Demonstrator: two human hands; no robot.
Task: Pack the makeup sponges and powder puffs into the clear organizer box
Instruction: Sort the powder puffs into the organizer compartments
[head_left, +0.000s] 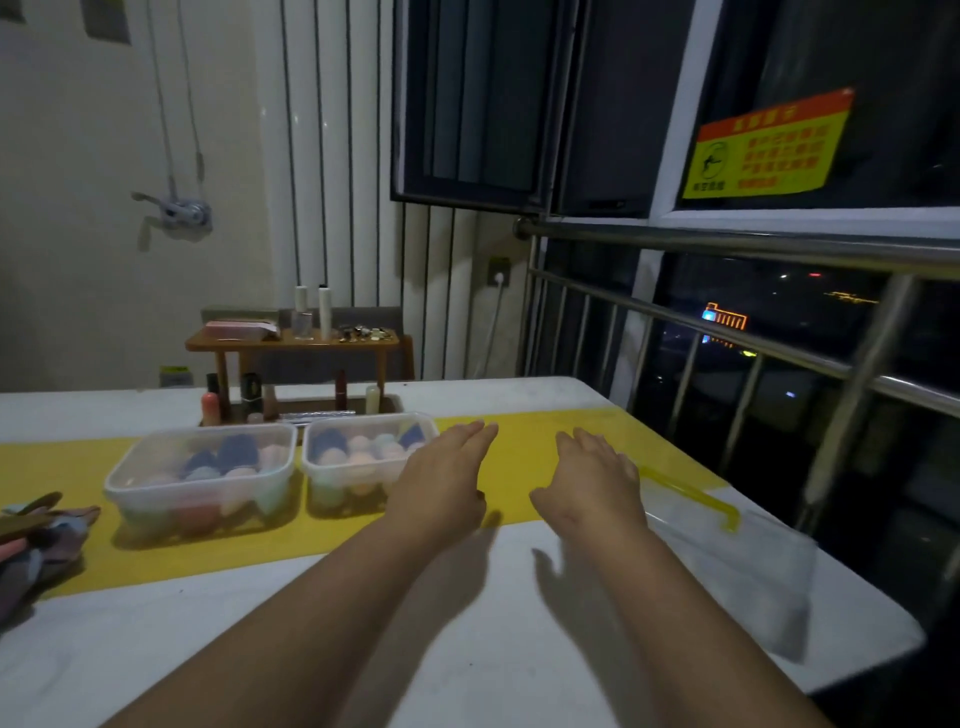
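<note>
Two clear plastic boxes stand side by side on a yellow runner (62, 467). The larger box (202, 478) on the left holds several sponges and puffs in blue, pink and red. The smaller box (363, 462) beside it holds several pastel sponges and a dark blue one. My left hand (441, 478) hovers flat, fingers straight, just right of the smaller box and overlaps its right corner. My right hand (592, 483) is stretched out flat over the runner, apart from both boxes. Neither hand holds anything.
A clear zip bag with a yellow seal (727, 551) lies at the table's right edge. A wooden cosmetics rack (296, 353) with bottles and lipsticks stands behind the boxes. Folded cloth (36, 545) lies at the far left. A metal railing (727, 332) runs along the right.
</note>
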